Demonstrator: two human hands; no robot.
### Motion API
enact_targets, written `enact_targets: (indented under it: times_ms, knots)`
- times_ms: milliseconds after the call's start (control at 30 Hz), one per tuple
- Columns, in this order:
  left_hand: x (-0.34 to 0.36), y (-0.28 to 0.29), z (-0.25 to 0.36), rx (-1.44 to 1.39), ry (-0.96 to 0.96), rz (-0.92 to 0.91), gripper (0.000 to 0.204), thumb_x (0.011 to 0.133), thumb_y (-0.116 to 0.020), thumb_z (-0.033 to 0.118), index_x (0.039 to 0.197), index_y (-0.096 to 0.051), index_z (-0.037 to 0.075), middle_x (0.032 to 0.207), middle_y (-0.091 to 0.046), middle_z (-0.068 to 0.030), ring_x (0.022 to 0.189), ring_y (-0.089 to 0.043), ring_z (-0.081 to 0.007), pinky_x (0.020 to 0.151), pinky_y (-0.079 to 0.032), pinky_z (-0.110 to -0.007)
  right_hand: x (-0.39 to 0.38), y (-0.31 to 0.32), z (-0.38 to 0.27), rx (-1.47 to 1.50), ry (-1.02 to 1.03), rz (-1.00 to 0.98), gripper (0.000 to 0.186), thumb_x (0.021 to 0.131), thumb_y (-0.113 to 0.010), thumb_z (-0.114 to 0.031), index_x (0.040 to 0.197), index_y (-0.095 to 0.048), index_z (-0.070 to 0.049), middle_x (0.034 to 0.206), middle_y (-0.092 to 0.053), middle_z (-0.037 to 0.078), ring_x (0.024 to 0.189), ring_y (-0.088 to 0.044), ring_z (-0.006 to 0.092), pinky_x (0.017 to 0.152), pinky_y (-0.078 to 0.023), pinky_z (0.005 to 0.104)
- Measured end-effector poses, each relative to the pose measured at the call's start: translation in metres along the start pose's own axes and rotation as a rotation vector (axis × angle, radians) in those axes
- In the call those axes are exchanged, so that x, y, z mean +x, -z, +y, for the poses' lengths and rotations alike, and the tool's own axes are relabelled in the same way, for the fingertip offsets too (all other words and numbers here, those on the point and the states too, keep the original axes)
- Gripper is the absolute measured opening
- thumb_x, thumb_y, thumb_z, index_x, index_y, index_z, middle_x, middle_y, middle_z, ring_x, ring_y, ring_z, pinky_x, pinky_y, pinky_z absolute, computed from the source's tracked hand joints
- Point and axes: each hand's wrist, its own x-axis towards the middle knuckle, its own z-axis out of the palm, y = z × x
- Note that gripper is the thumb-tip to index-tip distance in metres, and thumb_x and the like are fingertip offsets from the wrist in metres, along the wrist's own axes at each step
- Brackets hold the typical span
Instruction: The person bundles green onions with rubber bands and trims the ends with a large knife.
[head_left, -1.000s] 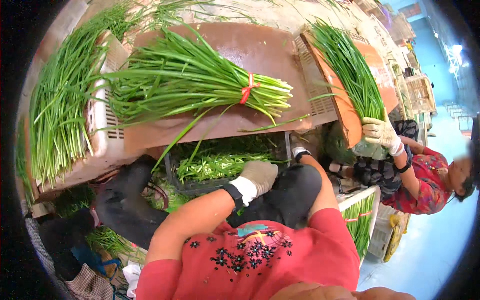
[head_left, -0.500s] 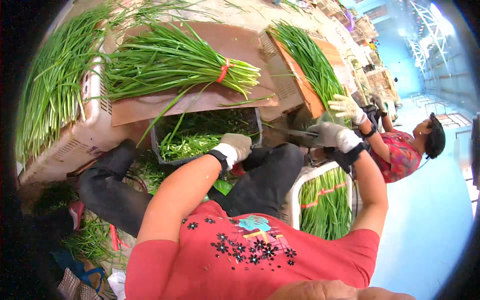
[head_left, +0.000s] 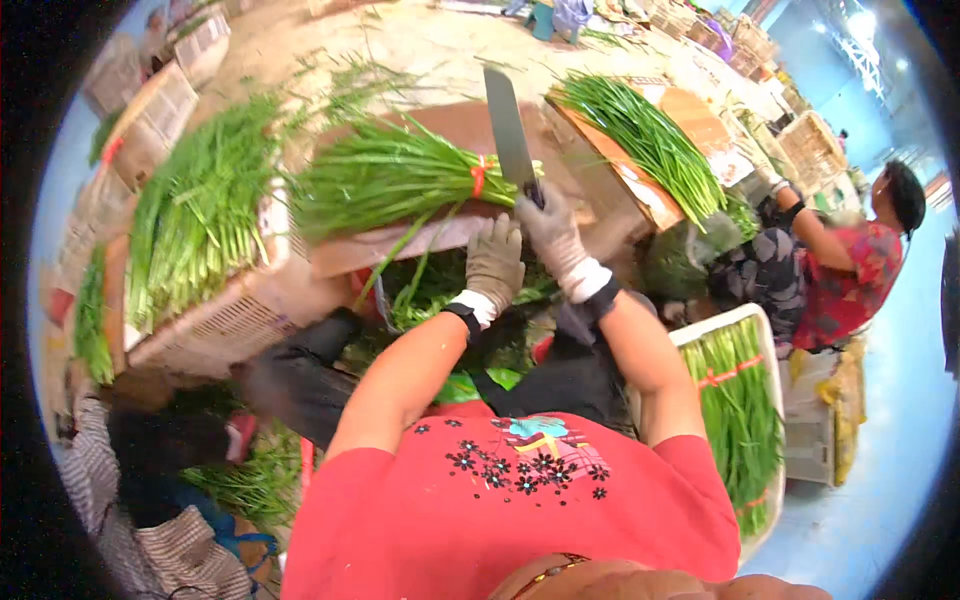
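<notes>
Gripping a broad-bladed knife (head_left: 508,120), the gloved right hand (head_left: 555,232) has its fingers closed around the dark handle, the blade pointing away from the body and crossing the pale stalk ends in view. The gloved left hand (head_left: 495,258) is just beside it, palm down, fingers extended and holding nothing; with the blur, it is hard to say whether its fingertips touch the stalks or only the edge beneath them.

The bundle of long green stalks (head_left: 390,185) lies on a brown board (head_left: 335,262) in front of the person, its leaves toward the left and a red tie (head_left: 478,180) around it near the pale ends. Below the board, between the person's knees, a dark tub holds green trimmings (head_left: 412,298).

To the left, loose greens (head_left: 195,215) lie heaped on a pale slatted crate (head_left: 240,322). To the right, another heap of stalks (head_left: 640,140) rests on an orange board (head_left: 665,212), and nearer the person a white crate (head_left: 777,400) contains red-tied greens (head_left: 735,420). A co-worker (head_left: 850,255) in a patterned red top sits beyond.
</notes>
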Motion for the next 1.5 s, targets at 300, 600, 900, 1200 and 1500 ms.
enact_targets:
  times_ms: [300,600,900,1200,1500]
  knots:
    - [0.043,0.015,-0.025,0.3,-0.147,0.033,0.014,0.079,-0.072,0.025,0.083,-0.069,0.012,0.084,-0.065,-0.0113,0.08,-0.064,-0.0318,0.069,-0.052,-0.044,0.032,0.026,0.046,0.384,-0.269,0.239,0.022,0.091,-0.061,-0.023,0.096,-0.061,-0.002,0.072,-0.058,0.006,0.063,-0.053,0.0141,0.06,-0.046,0.0316]
    - [-0.026,0.104,-0.049,0.488,0.015,-0.836,0.04,0.074,-0.079,0.035,0.102,-0.069,0.008,0.101,-0.066,-0.0169,0.098,-0.065,-0.0353,0.082,-0.053,-0.045,0.02,0.063,0.051,0.402,-0.348,0.295,0.028,0.09,-0.063,-0.028,0.097,-0.061,-0.001,0.074,-0.059,0.012,0.069,-0.06,0.0176,0.067,-0.05,0.0344]
    - [0.099,0.155,-0.055,0.527,-0.369,-0.232,0.087,0.064,-0.084,0.033,0.139,-0.046,0.013,0.138,-0.051,-0.0117,0.131,-0.044,-0.036,0.109,-0.037,-0.048,0.016,0.062,0.039,0.345,-0.247,0.251,0.028,0.095,-0.064,-0.024,0.105,-0.061,0.002,0.077,-0.059,0.003,0.07,-0.053,0.0091,0.065,-0.048,0.027]
    - [0.103,0.134,-0.118,0.593,-0.019,-0.374,0.103,0.058,-0.086,0.031,0.144,-0.033,0.015,0.13,-0.054,-0.0189,0.122,-0.051,-0.0379,0.101,-0.041,-0.055,0.018,0.055,0.061,0.128,-0.135,0.209,0.025,0.095,-0.061,-0.02,0.111,-0.062,-0.001,0.08,-0.06,0.013,0.071,-0.056,0.0172,0.069,-0.049,0.0337]
    - [0.043,0.183,-0.081,0.816,-0.077,0.025,0.024,0.077,-0.067,0.017,0.098,-0.056,0.014,0.086,-0.064,-0.0091,0.076,-0.068,-0.0316,0.063,-0.052,-0.046,0.023,0.049,0.067,0.112,-0.154,0.298,0.033,0.09,-0.066,-0.024,0.114,-0.061,-0.002,0.092,-0.066,0.018,0.08,-0.064,0.0274,0.075,-0.052,0.0367]
